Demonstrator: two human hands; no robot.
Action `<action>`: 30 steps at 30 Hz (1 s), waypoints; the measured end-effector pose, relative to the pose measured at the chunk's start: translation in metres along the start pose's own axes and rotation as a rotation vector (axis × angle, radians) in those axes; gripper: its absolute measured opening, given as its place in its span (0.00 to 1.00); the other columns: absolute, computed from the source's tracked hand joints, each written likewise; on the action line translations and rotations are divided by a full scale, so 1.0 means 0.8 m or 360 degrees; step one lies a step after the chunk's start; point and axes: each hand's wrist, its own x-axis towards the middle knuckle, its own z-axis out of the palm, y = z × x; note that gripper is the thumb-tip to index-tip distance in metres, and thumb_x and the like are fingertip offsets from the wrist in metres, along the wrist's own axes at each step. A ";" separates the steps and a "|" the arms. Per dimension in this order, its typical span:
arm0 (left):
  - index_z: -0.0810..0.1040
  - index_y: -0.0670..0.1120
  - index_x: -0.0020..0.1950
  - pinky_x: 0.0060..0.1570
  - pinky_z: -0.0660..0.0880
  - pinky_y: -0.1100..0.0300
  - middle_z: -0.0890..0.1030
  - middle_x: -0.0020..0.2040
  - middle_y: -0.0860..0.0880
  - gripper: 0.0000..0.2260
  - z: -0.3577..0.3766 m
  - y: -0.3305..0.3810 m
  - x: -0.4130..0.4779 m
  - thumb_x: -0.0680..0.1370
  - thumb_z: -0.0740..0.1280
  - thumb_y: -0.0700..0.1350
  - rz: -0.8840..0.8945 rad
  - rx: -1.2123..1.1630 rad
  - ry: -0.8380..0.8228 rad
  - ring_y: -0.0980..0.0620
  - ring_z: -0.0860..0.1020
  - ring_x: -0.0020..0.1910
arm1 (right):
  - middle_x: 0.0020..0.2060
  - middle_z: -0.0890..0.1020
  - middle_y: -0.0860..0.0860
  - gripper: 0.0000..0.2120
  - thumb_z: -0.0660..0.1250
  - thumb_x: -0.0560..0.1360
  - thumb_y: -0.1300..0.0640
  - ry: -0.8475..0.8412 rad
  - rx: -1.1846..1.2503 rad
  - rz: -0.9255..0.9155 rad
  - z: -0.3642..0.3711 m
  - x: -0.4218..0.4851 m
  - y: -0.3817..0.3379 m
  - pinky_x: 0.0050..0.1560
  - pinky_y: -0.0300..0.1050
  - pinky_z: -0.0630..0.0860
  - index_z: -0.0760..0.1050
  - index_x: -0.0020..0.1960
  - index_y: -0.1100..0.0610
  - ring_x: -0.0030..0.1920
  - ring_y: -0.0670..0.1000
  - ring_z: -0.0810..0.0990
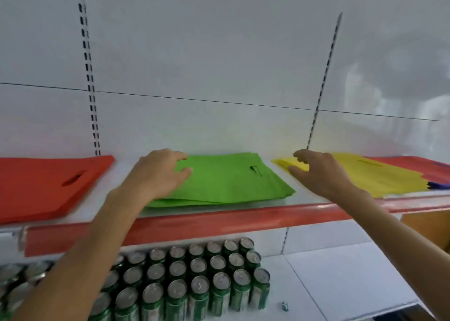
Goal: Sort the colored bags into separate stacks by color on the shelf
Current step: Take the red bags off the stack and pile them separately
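A stack of green bags [231, 182] lies in the middle of the shelf [194, 225]. My left hand [158, 172] rests on its left edge, fingers relaxed and spread. A red bag stack [46, 187] lies at the far left. At the right a mixed pile shows yellow bags [375, 177] on top, red bags [418, 166] behind and a purple edge [438, 185] sticking out. My right hand [316, 172] hovers over the yellow pile's left corner, fingers loosely curved and holding nothing.
The shelf has a red front strip and a white back panel with slotted uprights [90, 77]. Below, several green cans [190, 279] stand in rows on a lower white shelf. A cardboard box [428, 225] sits at the right.
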 end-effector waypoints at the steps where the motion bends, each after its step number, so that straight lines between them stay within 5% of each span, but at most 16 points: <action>1: 0.72 0.48 0.67 0.65 0.67 0.52 0.74 0.66 0.44 0.20 0.015 0.031 0.005 0.77 0.63 0.53 0.0011 -0.0019 -0.0001 0.46 0.71 0.66 | 0.58 0.80 0.54 0.21 0.66 0.74 0.48 0.0010 0.0020 0.0013 -0.009 0.001 0.035 0.58 0.51 0.73 0.73 0.65 0.54 0.60 0.57 0.76; 7: 0.72 0.48 0.67 0.66 0.66 0.53 0.73 0.67 0.45 0.20 0.081 0.180 0.032 0.77 0.63 0.53 -0.0016 -0.0137 -0.0086 0.46 0.70 0.67 | 0.58 0.80 0.56 0.21 0.68 0.74 0.51 -0.0004 0.0055 0.0092 -0.061 0.010 0.212 0.61 0.53 0.72 0.74 0.64 0.58 0.59 0.57 0.77; 30: 0.69 0.52 0.69 0.65 0.65 0.54 0.71 0.68 0.50 0.20 0.270 0.604 0.210 0.78 0.60 0.55 0.0262 -0.0004 -0.0117 0.49 0.68 0.67 | 0.61 0.78 0.54 0.21 0.64 0.76 0.51 -0.0074 0.0066 0.0109 -0.084 0.167 0.630 0.60 0.49 0.72 0.70 0.68 0.54 0.60 0.56 0.75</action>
